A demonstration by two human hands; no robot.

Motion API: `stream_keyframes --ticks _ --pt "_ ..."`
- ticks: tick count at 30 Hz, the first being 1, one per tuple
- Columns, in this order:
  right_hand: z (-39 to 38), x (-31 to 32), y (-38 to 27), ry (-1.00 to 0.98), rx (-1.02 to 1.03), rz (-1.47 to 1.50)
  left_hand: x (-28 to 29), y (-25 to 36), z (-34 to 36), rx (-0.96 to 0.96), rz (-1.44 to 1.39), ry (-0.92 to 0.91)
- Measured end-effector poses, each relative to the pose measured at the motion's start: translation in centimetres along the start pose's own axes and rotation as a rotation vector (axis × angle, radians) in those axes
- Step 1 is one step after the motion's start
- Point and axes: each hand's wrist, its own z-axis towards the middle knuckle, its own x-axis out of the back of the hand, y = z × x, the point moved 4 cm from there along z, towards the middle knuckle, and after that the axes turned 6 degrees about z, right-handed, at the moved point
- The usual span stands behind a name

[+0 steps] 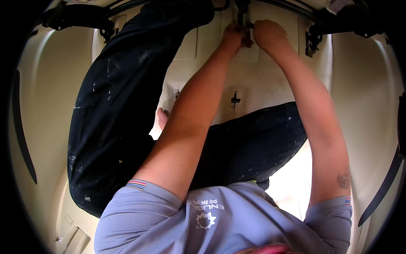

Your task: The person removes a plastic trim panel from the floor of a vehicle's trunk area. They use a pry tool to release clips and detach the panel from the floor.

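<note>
My two hands meet at the far middle, by a dark metal fitting [242, 12] that hangs down over a beige panel [262, 76]. My left hand [235, 37] is closed against the lower end of this fitting, its fingers curled; what they grip is too small and dark to name. Just to the right, my right hand [270, 34] makes a fist. A short dark bar [250, 25] sticks out of it toward the fitting. The rest of that bar is hidden inside the fist, so its kind does not show.
Black bars with a left bracket [108, 31] and a right bracket [314, 40] run along the far edge. A small black latch [235, 100] sits in the panel. My legs in dark trousers [114, 106] bend around the work area. Curved beige walls [372, 106] rise on both sides.
</note>
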Motion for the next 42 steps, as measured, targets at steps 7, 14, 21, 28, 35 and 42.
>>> stream_keyframes --ticks 7,14,21,28,35,42 --pt "-0.4 -5.8 6.7 0.194 -0.002 0.471 0.0 -0.5 0.1 -0.032 -0.079 -0.002" --pt "-3.9 -9.4 7.8 0.386 -0.043 0.603 -1.3 -1.0 -0.1 -0.116 0.019 0.136" --pt "-7.6 -7.6 5.0 0.157 -0.08 0.527 -1.0 -1.5 -2.0 -0.292 0.231 0.336" --pt "-8.7 -8.8 3.7 -0.066 -0.327 1.341 4.7 -1.7 -3.7 -0.166 -0.023 0.467" --pt "-3.6 -11.6 -2.9 -0.306 -0.748 2.344 7.6 0.0 -2.5 -0.162 0.091 0.249" --pt "-1.3 -12.0 -6.5 -0.096 -0.851 2.645 5.0 5.1 1.0 -0.269 0.863 0.26"
